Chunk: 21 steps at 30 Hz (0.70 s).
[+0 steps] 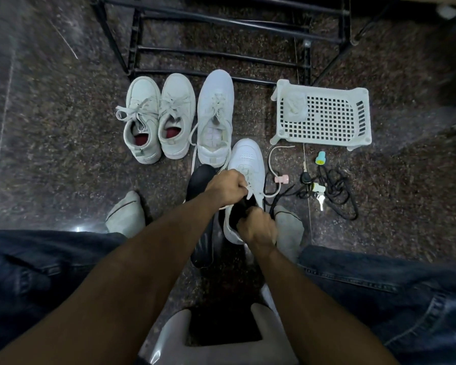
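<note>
white sneaker is on the dark speckled floor right in front of the stool, toe pointing away, squeezed in between two grey-socked feet. left hand is over the tongue with fingers bunched up tight, pinching the white lace by the eyelets. the rest of that lace loops out to the right across the floor. right hand is curled round the heel end of the same shoe and covers most of its opening.

stuff crowding it: a black shoe lies right alongside on the left, partly under the left forearm, touching or near enough. the other white sneaker sits just past it, heel nearly at the toe. left of that there's a pair of greyish sneakers with red insoles, side by side.

on the right a tangle of black laces with keys, a little pink plastic bit and a teal cap. beyond those is a white perforated basket with something crumpled in one corner, and a black metal rack stands behind the lot.
</note>
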Each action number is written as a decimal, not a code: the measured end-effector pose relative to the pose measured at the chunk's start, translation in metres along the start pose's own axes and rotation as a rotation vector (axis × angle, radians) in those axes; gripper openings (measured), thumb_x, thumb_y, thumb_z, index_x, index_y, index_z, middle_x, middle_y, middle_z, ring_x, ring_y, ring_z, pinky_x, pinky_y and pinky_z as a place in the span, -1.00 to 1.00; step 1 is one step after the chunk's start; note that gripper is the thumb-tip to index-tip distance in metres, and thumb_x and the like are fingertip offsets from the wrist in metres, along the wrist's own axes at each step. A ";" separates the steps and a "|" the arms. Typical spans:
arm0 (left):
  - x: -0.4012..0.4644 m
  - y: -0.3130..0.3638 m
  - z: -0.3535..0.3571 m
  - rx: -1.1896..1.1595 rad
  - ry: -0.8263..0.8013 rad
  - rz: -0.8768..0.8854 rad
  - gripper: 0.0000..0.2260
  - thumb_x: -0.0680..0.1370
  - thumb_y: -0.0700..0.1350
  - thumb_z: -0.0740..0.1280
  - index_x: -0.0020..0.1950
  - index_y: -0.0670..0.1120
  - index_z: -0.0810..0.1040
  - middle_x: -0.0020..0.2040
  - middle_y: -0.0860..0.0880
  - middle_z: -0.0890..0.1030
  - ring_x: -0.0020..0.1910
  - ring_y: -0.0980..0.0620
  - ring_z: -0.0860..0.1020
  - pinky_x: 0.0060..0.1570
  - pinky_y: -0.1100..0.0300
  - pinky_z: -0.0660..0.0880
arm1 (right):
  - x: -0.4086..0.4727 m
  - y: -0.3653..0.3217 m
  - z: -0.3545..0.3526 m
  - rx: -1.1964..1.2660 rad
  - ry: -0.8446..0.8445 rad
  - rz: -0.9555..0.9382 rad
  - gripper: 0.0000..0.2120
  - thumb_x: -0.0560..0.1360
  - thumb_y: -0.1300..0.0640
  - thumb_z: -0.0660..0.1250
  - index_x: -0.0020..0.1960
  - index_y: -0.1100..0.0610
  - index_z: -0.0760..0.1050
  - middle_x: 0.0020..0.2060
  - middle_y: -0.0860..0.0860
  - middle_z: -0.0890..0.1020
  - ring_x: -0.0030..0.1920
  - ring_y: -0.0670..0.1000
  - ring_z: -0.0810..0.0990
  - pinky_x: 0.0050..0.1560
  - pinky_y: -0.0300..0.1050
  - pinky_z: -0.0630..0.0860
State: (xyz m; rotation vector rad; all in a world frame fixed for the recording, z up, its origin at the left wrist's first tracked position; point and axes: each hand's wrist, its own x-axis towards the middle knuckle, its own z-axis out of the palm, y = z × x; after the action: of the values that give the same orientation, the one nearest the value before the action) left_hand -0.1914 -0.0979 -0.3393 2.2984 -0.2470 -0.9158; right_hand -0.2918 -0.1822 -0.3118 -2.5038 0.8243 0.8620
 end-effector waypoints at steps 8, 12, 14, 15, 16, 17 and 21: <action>-0.011 -0.007 0.008 -0.132 0.048 -0.071 -0.82 0.50 -0.15 0.38 0.06 -0.06 0.69 0.14 0.03 0.66 0.17 0.07 0.58 0.21 0.26 0.44 | 0.024 -0.016 0.006 0.073 -0.249 0.228 -0.51 0.54 -0.13 0.17 0.37 0.09 0.42 0.35 0.11 0.46 0.40 0.18 0.30 0.27 0.10 0.35; -0.009 -0.007 0.009 -0.157 0.026 -0.086 -0.83 0.49 -0.15 0.39 0.04 -0.05 0.70 0.13 0.04 0.67 0.16 0.08 0.58 0.21 0.25 0.46 | 0.028 -0.020 0.014 0.101 -0.234 0.311 -0.43 0.56 -0.16 0.09 0.46 0.14 0.28 0.43 0.11 0.34 0.44 0.14 0.24 0.36 0.11 0.26; -0.008 -0.009 0.009 -0.179 0.024 -0.102 -0.84 0.48 -0.15 0.40 0.03 -0.03 0.71 0.12 0.05 0.67 0.15 0.10 0.59 0.22 0.24 0.46 | 0.030 -0.022 0.015 0.107 -0.239 0.334 -0.40 0.57 -0.17 0.08 0.49 0.16 0.21 0.46 0.13 0.28 0.45 0.14 0.22 0.38 0.11 0.22; -0.007 -0.010 0.010 -0.186 0.021 -0.105 -0.84 0.48 -0.15 0.40 0.02 -0.03 0.71 0.12 0.05 0.67 0.15 0.10 0.58 0.23 0.24 0.46 | 0.031 -0.023 0.015 0.110 -0.243 0.340 -0.39 0.57 -0.17 0.09 0.50 0.16 0.19 0.46 0.14 0.26 0.46 0.14 0.20 0.39 0.11 0.21; -0.007 -0.010 0.010 -0.190 0.018 -0.106 -0.84 0.48 -0.15 0.40 0.02 -0.03 0.71 0.11 0.05 0.67 0.15 0.11 0.58 0.23 0.23 0.46 | 0.032 -0.023 0.015 0.111 -0.247 0.344 -0.39 0.57 -0.16 0.11 0.50 0.16 0.19 0.46 0.15 0.25 0.46 0.15 0.20 0.39 0.12 0.20; -0.006 -0.010 0.011 -0.194 0.016 -0.105 -0.84 0.47 -0.15 0.40 0.02 -0.03 0.71 0.11 0.05 0.68 0.16 0.11 0.58 0.24 0.22 0.46 | 0.034 -0.023 0.016 0.110 -0.256 0.347 -0.41 0.57 -0.15 0.12 0.49 0.16 0.21 0.45 0.15 0.25 0.45 0.16 0.19 0.40 0.12 0.20; -0.006 -0.010 0.011 -0.206 0.018 -0.112 -0.83 0.47 -0.15 0.40 0.01 -0.01 0.71 0.11 0.07 0.67 0.15 0.12 0.59 0.23 0.23 0.47 | 0.033 -0.023 0.018 0.112 -0.273 0.354 -0.47 0.56 -0.12 0.18 0.44 0.12 0.27 0.41 0.15 0.24 0.45 0.15 0.19 0.41 0.10 0.18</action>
State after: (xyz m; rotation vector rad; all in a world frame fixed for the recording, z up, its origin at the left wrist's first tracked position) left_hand -0.2039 -0.0928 -0.3482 2.1453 -0.0139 -0.9301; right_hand -0.2637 -0.1694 -0.3430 -2.1126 1.2006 1.2025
